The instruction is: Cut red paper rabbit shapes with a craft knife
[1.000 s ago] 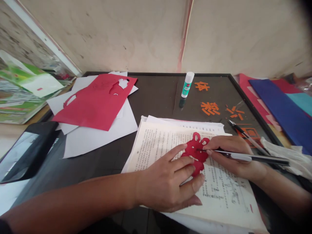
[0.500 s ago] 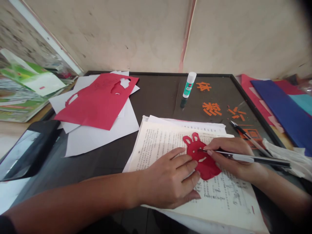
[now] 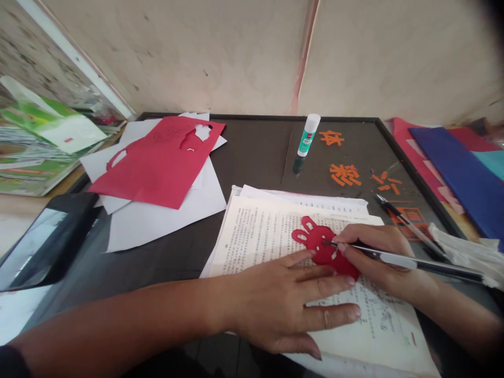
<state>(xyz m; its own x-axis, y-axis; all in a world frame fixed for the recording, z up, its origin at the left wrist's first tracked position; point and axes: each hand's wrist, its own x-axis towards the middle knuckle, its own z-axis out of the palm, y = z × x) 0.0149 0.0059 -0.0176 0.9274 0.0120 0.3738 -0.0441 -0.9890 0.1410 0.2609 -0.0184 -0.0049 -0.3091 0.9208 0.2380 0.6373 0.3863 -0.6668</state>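
Observation:
A red paper rabbit cutout, with long looped ears and small cut holes in its face, lies tilted on an open printed book. My left hand lies flat with fingers spread, pressing on the cutout's lower edge and the page. Between thumb and fingers, my right hand grips a slim black-and-silver pen-like craft knife. Its tip touches the rabbit's face near the cut holes. Part of the rabbit's lower body is hidden under my left fingers.
A glue stick stands upright behind the book. Orange cut-out characters and a pen lie at right. Red paper rests on white sheets at left, beside a phone. Blue paper lies far right.
The rabbit cutout has turned anticlockwise, its ears now leaning further left. My left hand has shifted right and down, its fingers straighter and more spread. My right hand keeps the craft knife at the face.

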